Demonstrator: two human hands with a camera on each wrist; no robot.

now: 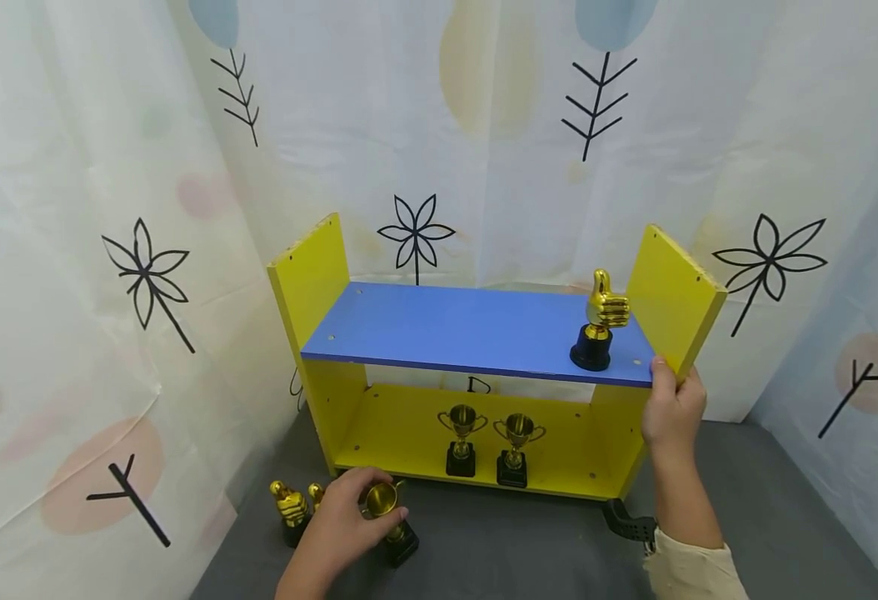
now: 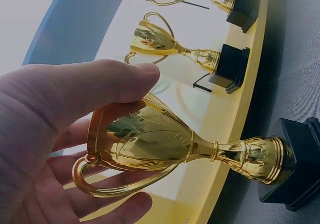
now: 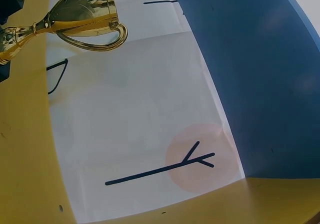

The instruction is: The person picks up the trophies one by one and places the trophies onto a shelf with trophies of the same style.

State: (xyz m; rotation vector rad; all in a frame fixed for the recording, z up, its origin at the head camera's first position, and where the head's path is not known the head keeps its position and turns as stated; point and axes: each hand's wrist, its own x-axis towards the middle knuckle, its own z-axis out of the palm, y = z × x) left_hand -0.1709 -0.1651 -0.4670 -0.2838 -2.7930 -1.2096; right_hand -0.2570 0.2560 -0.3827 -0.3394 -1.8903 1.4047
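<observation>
My left hand (image 1: pixel 349 517) grips a gold trophy cup (image 2: pixel 145 139) by its bowl, thumb on one side and fingers on the other. The cup has looped handles and a black base, and it is in front of the shelf's lower board. My right hand (image 1: pixel 675 412) holds the yellow side panel (image 1: pixel 671 292) of the shelf unit, its thumb at the corner of the blue board (image 1: pixel 454 329). Two more trophy cups (image 1: pixel 461 437) stand on the yellow lower board (image 1: pixel 401 421). A gold thumbs-up trophy (image 1: pixel 596 321) stands at the right end of the blue board.
Beside my left hand, two thumbs-up trophies (image 1: pixel 291 510) stand on the dark grey table (image 1: pixel 529 550), one partly hidden by the hand. A black strap (image 1: pixel 626 523) shows near my right wrist. Patterned white curtains (image 1: pixel 514 167) hang behind and at both sides.
</observation>
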